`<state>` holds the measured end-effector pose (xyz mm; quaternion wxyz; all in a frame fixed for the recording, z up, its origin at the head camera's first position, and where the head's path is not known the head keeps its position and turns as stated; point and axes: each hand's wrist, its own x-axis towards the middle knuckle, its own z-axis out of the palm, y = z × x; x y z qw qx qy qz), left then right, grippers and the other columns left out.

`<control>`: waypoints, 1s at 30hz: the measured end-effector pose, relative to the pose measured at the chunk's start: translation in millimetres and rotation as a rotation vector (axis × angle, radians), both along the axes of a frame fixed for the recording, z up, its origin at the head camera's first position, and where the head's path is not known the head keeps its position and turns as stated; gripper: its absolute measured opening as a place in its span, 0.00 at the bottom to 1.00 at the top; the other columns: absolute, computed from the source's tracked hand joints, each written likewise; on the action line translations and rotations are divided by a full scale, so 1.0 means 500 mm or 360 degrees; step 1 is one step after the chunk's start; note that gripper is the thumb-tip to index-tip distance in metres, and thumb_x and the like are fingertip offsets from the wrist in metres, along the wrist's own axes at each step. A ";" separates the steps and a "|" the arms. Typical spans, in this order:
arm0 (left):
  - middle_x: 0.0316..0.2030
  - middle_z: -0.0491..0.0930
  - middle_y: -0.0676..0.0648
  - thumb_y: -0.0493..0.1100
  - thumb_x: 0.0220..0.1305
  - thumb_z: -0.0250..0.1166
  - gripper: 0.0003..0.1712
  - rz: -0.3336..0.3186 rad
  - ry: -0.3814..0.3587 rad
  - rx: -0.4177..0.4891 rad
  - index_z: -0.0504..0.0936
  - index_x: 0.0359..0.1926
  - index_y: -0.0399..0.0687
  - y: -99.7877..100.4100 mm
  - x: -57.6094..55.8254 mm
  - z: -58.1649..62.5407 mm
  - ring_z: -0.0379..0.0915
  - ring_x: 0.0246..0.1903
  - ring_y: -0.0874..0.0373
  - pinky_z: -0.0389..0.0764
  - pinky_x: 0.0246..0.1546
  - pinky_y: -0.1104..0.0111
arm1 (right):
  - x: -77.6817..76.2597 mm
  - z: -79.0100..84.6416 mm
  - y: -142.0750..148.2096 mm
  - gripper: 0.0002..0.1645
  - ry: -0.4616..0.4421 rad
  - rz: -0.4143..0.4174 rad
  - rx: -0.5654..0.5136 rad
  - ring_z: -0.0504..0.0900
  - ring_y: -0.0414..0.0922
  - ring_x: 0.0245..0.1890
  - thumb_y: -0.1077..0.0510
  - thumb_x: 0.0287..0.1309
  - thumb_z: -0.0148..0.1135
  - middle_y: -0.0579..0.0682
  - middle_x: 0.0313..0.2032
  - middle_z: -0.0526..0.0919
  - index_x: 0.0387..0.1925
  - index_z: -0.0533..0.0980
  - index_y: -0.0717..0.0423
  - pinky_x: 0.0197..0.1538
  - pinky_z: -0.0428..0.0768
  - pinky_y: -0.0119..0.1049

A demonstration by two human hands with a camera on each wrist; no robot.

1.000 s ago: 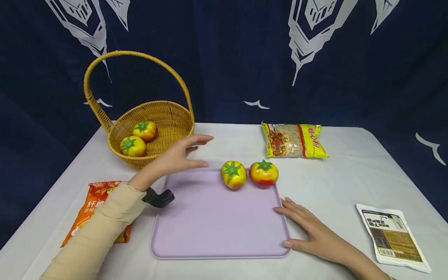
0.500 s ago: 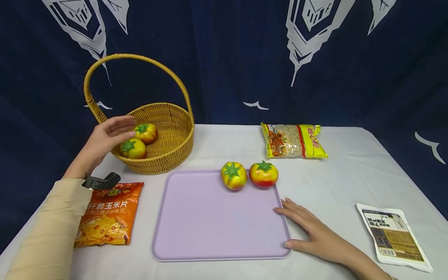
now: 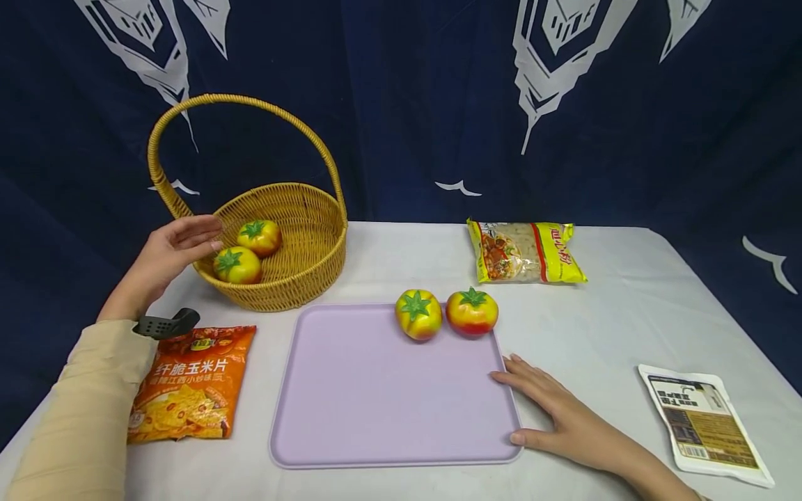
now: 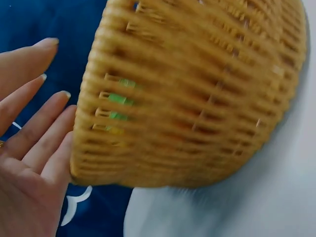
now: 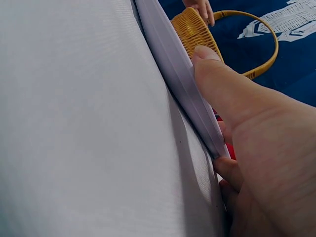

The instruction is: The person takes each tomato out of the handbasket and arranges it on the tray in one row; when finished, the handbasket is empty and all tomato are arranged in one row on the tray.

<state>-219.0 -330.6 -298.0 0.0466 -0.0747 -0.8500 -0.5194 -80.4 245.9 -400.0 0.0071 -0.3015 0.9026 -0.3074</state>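
Note:
In the head view, my left hand (image 3: 169, 252) is at the left rim of the wicker basket (image 3: 301, 278), fingers loosely extended and holding nothing. From the left wrist view, its fingers lie against or just beside the basket's woven wall (image 4: 192, 108); whether they touch cannot be told. Two yellow-red toy tomatoes, a front one (image 3: 238, 265) and a rear one (image 3: 260, 238), sit inside the basket. My right hand (image 3: 564, 417) rests at the right edge of the lilac tray (image 3: 395, 396), thumb and fingertips touching its rim. Two more toy tomatoes (image 3: 418, 314) (image 3: 473, 311) lie at the tray's back right.
An orange chip bag (image 3: 191, 383) lies left of the tray, partly behind the left sleeve. A yellow noodle packet (image 3: 526, 252) is at the back right of the white-covered table (image 3: 601, 306). A white-and-brown pouch (image 3: 704, 424) lies far right. The basket's tall handle (image 3: 244, 101) arches upward.
My left hand has moved left, from above the tray's back-left corner to the basket's left rim, then slightly farther left. The chip bag is more exposed. My right hand has stayed at the tray.

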 end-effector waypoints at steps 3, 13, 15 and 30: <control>0.62 0.65 0.40 0.45 0.64 0.61 0.33 -0.0042 -0.0062 -0.0271 0.62 0.66 0.39 -0.004 -0.003 0.014 0.63 0.58 0.54 0.68 0.48 0.80 | 0.000 0.001 0.001 0.42 0.0037 0.0037 -0.0030 0.52 0.45 0.67 0.43 0.48 0.69 0.55 0.67 0.58 0.66 0.64 0.39 0.58 0.42 0.18; 0.63 0.62 0.33 0.45 0.62 0.64 0.37 -0.0220 -0.0193 -0.0620 0.61 0.66 0.35 -0.006 -0.015 0.032 0.58 0.61 0.39 0.65 0.56 0.55 | -0.001 0.002 0.002 0.42 0.0067 0.0056 -0.0044 0.52 0.46 0.67 0.44 0.49 0.69 0.55 0.67 0.59 0.66 0.64 0.40 0.61 0.45 0.22; 0.61 0.63 0.31 0.46 0.62 0.65 0.37 -0.0233 -0.0200 -0.0692 0.62 0.65 0.33 -0.004 -0.019 0.031 0.60 0.59 0.37 0.63 0.55 0.48 | -0.002 0.001 0.002 0.42 0.0048 0.0037 -0.0033 0.52 0.46 0.67 0.44 0.48 0.70 0.54 0.67 0.59 0.65 0.64 0.40 0.63 0.48 0.29; 0.49 0.73 0.31 0.48 0.56 0.70 0.33 -0.0309 -0.0046 -0.0986 0.73 0.56 0.30 0.045 -0.028 0.013 0.67 0.45 0.42 0.70 0.47 0.49 | 0.001 0.003 0.001 0.42 0.0042 0.0037 -0.0041 0.53 0.49 0.67 0.44 0.49 0.69 0.54 0.67 0.59 0.65 0.65 0.40 0.64 0.52 0.36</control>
